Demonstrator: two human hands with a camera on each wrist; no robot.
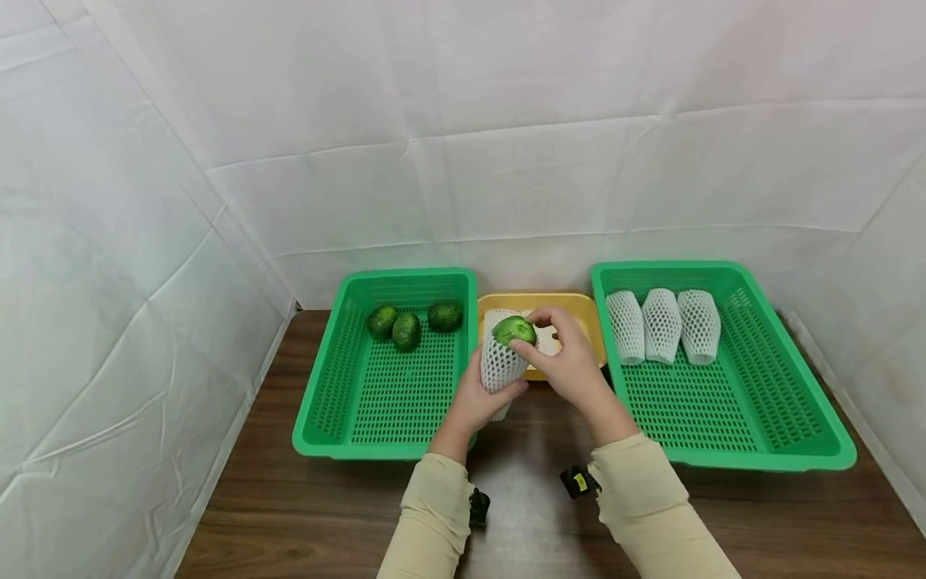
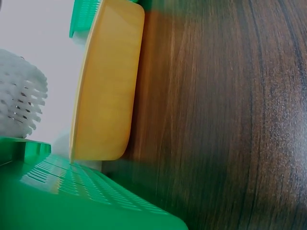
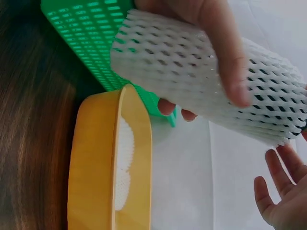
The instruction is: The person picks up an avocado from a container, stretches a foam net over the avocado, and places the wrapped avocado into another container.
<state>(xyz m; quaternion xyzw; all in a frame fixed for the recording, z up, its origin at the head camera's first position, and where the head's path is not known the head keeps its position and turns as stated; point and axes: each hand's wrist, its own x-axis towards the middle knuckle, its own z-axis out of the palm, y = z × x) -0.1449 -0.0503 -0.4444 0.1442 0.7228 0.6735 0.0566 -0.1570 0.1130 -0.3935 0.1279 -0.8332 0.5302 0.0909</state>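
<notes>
Over the front of the yellow tray, my left hand (image 1: 473, 400) grips a white foam net sleeve (image 1: 499, 370), its thumb lying across the mesh. A green avocado (image 1: 514, 329) sits at the sleeve's upper mouth, partly inside it. Thumb and fingers of my right hand (image 1: 571, 366) pinch the avocado from the right. In the right wrist view the sleeve (image 3: 163, 60) slants across, with the left thumb over it and the right hand (image 3: 290, 201) at its far end. Only a piece of the sleeve (image 2: 19, 96) shows in the left wrist view; neither hand appears there.
The green basket (image 1: 394, 418) on the left holds three loose avocados (image 1: 407, 331). Three sleeved pieces (image 1: 661, 326) lie side by side in the right green basket (image 1: 760, 460). Between them stands the yellow tray (image 1: 589, 314), with white net sleeves inside. White sheeting surrounds the wooden table (image 1: 246, 498).
</notes>
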